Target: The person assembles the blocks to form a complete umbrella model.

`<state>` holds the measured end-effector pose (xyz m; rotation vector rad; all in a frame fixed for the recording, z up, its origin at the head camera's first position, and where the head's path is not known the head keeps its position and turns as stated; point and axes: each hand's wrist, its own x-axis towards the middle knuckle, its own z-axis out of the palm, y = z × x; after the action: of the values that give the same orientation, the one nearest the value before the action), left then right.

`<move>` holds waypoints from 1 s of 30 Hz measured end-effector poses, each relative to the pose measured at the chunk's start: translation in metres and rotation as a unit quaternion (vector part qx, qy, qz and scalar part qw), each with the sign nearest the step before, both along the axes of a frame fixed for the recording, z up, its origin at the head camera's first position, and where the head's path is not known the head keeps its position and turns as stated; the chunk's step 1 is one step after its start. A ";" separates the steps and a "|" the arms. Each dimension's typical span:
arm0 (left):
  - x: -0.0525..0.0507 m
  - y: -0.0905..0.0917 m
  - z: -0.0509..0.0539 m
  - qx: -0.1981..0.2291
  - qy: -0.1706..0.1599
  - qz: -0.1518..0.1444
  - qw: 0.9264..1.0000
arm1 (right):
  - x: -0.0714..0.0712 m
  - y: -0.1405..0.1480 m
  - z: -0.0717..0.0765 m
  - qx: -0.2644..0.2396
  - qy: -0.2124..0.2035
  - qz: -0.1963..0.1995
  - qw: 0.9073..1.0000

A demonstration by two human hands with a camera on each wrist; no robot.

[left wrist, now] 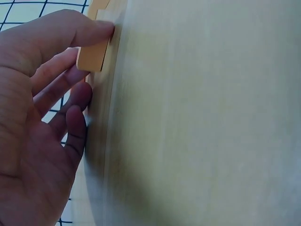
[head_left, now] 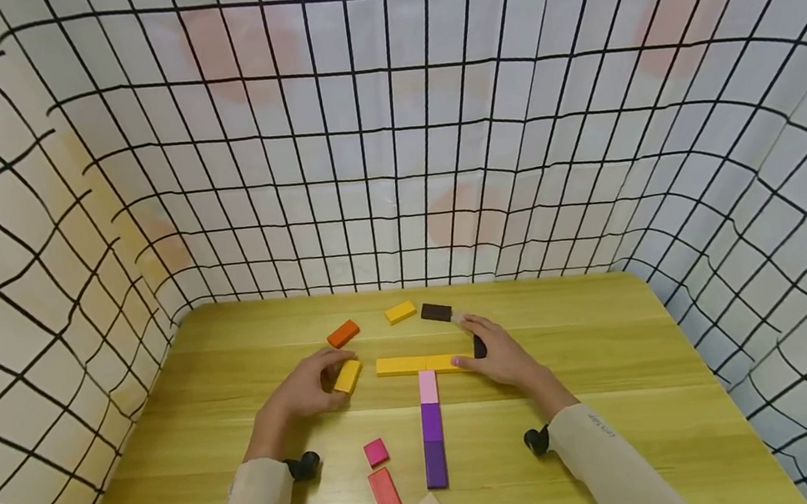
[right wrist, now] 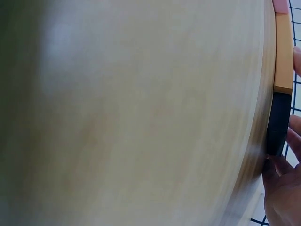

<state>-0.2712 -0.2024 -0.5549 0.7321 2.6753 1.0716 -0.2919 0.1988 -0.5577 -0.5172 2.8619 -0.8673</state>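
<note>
Blocks (head_left: 427,386) meet in a T on the bench (head_left: 617,394), pink-and-purple stem (head_left: 431,422) and yellow bar (head_left: 400,365) seemingly laid. My left grip (head_left: 310,384) pinches another yellow block (head_left: 348,376); my right grip (head_left: 503,356) is spread about a black block (head_left: 479,347), thumb on the bar. Outer pieces (head_left: 343,333) seem left.

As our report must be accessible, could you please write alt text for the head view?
A person's left grip holds a yellow block beside a T of flat blocks on a wood-grain table: a yellow bar above a pink and purple stem. The right grip is at the bar's right end, by a black block. Loose coloured blocks lie around.
</note>
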 end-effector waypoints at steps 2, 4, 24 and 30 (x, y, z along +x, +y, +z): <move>-0.001 -0.001 0.000 0.001 0.000 0.003 1.000 | 0.000 -0.001 0.000 0.003 0.000 0.000 1.000; -0.001 -0.002 -0.001 0.004 0.004 0.005 1.000 | 0.000 -0.001 -0.001 0.006 0.001 0.000 1.000; -0.004 0.005 0.009 0.052 -0.029 0.062 0.996 | 0.001 -0.001 0.001 0.000 -0.008 -0.004 1.000; -0.010 0.012 0.010 0.048 -0.005 0.059 0.997 | 0.001 -0.001 0.002 -0.009 -0.007 -0.002 1.000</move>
<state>-0.2816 -0.1903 -0.5448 0.5898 2.7029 1.2368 -0.2914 0.1974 -0.5562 -0.5063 2.8448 -0.8945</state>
